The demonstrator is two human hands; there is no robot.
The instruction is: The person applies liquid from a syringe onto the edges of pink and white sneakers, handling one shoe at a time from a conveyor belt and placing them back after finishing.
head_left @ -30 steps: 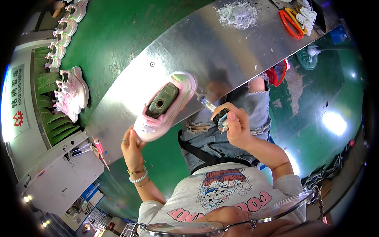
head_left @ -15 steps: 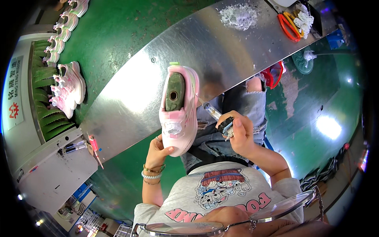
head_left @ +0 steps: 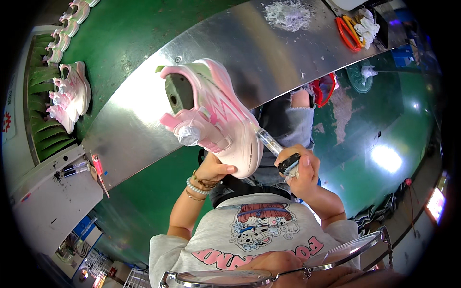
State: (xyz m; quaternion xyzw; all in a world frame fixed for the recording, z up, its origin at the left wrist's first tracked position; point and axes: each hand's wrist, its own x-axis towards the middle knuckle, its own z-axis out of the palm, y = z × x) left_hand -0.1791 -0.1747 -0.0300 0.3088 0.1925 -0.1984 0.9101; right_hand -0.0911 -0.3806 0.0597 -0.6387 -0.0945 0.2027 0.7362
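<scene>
A pink and white sneaker [head_left: 240, 139] is tilted on its side in front of me, with a dark green shoe last [head_left: 181, 91] in its opening. My left hand [head_left: 214, 168] grips the sneaker at the toe, thumb over the edge and the other fingers hidden behind it. On its tongue sits a white round dial [head_left: 189, 136]. My right hand [head_left: 303, 170] is wrapped round a slim tool with a clear barrel [head_left: 270, 141] and a dark wrapped end. The tool's front end meets the sole edge near the toe; its tip is too small to make out.
Beneath the sneaker runs a metal bench [head_left: 139, 120], with white scraps [head_left: 288, 15] and orange-handled scissors [head_left: 346, 33] at its far end. More sneakers [head_left: 72, 91] stand in a row at left. A red pen-like tool [head_left: 98, 165] lies at the bench's left end.
The sneaker has turned from upright to tilted, its side now toward my right hand. The tool has shifted from beside the collar to the sole edge near the toe.
</scene>
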